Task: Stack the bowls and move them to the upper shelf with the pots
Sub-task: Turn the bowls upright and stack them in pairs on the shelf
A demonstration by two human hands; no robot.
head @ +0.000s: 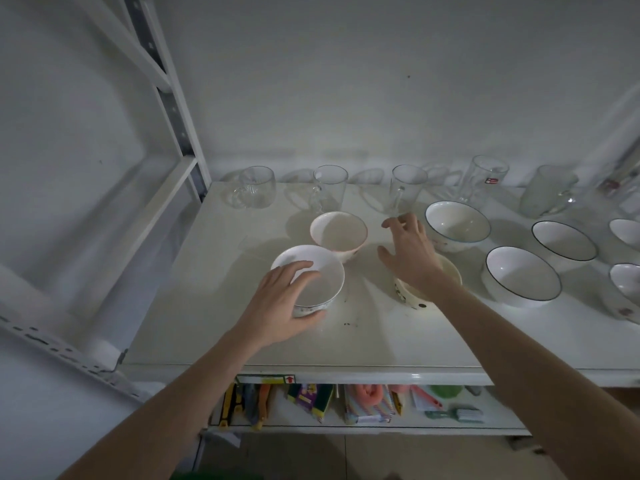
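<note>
White bowls, at least seven, share the shelf (221, 327) with several glasses; left hand (282, 301) grips one bowl (311, 275), right hand (410, 252) spread loose.

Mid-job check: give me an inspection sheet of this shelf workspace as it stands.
Surface: white shelf board, a few dark specks near the front.
Job's things: bowls all single, none stacked; near bowl, pink-rimmed bowl, spotted bowl, blue-rimmed bowl, black-rimmed bowls to the right.
Clutter: glass mugs and a jug along the back wall.
Grippers: left hand grips the near bowl; right hand open above the spotted bowl.
Cables: nothing seen.
Surroundings: white wall, metal rack upright, lower shelf with colourful packets.
</note>
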